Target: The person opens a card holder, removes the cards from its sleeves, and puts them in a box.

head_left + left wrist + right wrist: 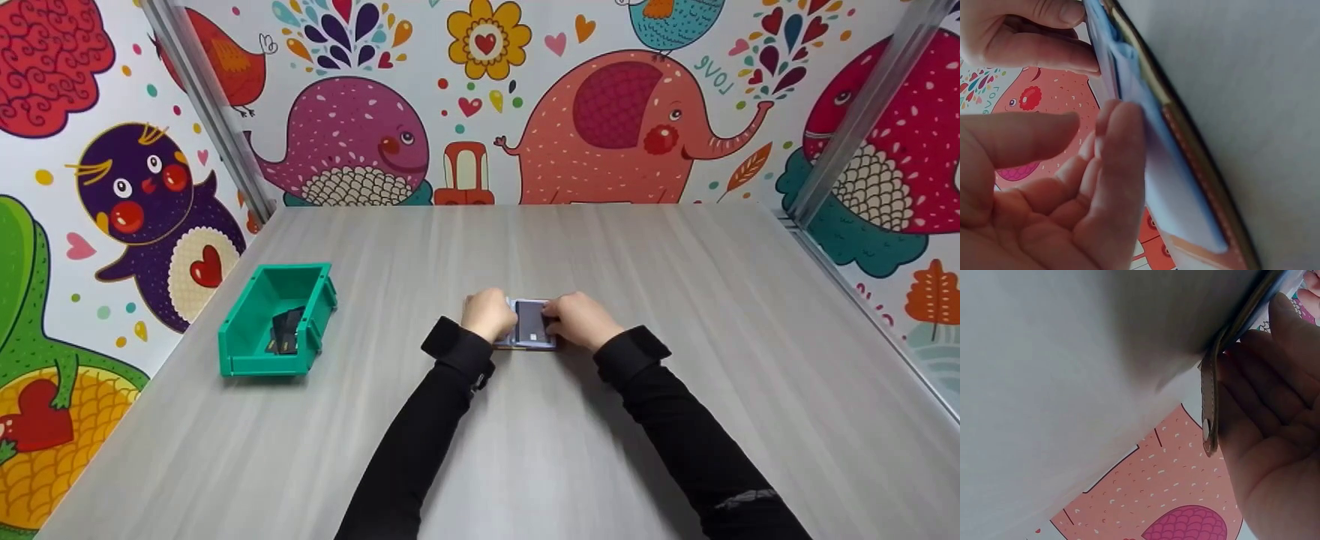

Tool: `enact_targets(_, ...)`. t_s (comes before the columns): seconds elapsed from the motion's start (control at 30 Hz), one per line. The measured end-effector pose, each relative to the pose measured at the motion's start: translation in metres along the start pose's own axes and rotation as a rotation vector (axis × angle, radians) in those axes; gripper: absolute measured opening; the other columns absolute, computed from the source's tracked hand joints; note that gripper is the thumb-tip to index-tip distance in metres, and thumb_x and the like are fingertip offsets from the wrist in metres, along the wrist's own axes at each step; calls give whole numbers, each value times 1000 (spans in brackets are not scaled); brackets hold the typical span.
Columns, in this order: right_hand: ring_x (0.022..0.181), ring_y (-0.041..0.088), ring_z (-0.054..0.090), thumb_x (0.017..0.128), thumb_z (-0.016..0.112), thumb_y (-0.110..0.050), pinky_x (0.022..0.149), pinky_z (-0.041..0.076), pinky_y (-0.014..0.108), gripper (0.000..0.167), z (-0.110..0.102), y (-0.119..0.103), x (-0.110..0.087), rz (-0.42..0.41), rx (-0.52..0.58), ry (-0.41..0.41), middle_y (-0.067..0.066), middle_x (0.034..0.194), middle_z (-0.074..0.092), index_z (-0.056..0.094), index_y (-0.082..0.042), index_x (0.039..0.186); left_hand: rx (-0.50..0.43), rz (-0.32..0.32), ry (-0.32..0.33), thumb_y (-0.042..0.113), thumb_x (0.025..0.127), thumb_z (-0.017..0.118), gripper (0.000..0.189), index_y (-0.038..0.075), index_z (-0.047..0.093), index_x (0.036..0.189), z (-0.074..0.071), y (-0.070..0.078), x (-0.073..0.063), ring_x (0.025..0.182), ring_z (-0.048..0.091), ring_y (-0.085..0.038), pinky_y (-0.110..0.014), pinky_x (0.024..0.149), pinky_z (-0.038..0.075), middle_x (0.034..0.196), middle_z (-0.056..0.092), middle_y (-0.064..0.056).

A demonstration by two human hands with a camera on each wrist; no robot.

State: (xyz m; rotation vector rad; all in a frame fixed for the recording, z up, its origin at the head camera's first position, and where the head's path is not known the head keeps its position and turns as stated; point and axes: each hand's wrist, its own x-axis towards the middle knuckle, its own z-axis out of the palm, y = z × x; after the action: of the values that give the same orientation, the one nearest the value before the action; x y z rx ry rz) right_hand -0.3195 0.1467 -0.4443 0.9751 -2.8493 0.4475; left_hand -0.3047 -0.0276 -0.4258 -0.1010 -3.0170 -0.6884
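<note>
A card wallet (1196,163) with clear plastic sleeves and a brown stitched edge lies opened out in front of me. A dark card (531,324) shows on its right half in the head view. My left hand (489,315) rests its fingertips on the sleeves, the thumb held apart from them in the left wrist view. My right hand (583,321) pinches the wallet's right side, thumb over the card and fingers at the outer edge. A snap strap (1209,408) sticks out beside the right fingers.
A green plastic bin (264,366) stands to the left on the wood-grain table (390,247), with several black cards (286,330) inside. Cartoon-printed walls (360,142) rise behind and at both sides, with metal posts (217,112) at the corners.
</note>
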Motion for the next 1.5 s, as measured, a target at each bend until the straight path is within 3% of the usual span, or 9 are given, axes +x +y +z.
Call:
enact_targets(0.43,77,24,64,80,77,1,73,53,40,13,0,1,-1,-12,1,12,10,90,72,75,1,93,9,-39,-34,4,75,65,7,6,70,80,3,3,2,75,64,-25,-39,95,37,76,68,-4)
enact_targets(0.57,77,25,64,79,77,1,73,53,41,14,0,1,-1,-15,8,10,11,90,72,75,1,93,-66,-102,-83,1,76,62,8,6,68,79,4,3,4,53,59,-15,-24,75,48,65,64,-1)
enact_targets(0.73,81,27,66,79,77,1,75,53,42,16,0,1,-1,-12,9,11,13,94,73,76,1,95,-203,-182,-147,-3,80,58,11,6,61,74,5,3,7,36,47,-7,-18,39,41,54,56,0)
enact_targets(0.83,85,28,68,79,76,1,77,54,42,18,0,1,-1,-15,5,13,14,98,73,76,2,98,-209,-197,-152,-1,82,58,14,7,60,70,5,3,7,35,46,-6,-19,47,47,51,54,2)
enact_targets(0.97,82,28,68,79,76,2,74,53,40,18,0,1,-2,-15,-6,14,14,97,73,76,1,97,-158,-195,-150,3,82,59,18,12,62,66,4,4,6,35,47,-5,-19,82,46,47,51,6)
enact_targets(1.17,79,27,66,79,76,2,72,52,40,18,0,0,-2,-5,3,0,14,94,73,77,-1,97,-164,-214,-163,2,81,59,23,13,57,61,4,5,7,34,46,-4,-18,56,50,44,49,7)
enact_targets(1.37,78,26,65,79,76,2,71,52,40,16,-1,0,-1,-12,0,-3,14,94,73,76,-1,95,-104,-218,-123,6,80,64,27,17,60,56,7,5,9,33,45,-3,-19,91,39,42,48,10)
enact_targets(1.43,77,26,65,79,76,2,71,52,41,15,0,0,-1,-13,1,-3,13,93,73,76,-2,94,-139,-232,-126,7,81,65,23,14,62,59,8,4,10,33,45,-3,-19,90,44,43,49,8)
enact_targets(1.5,76,26,64,79,76,2,71,52,41,14,0,0,-1,-18,0,-1,13,93,73,76,-2,92,-201,-254,-137,7,82,66,17,10,65,66,8,3,10,33,46,-4,-17,70,52,45,51,6)
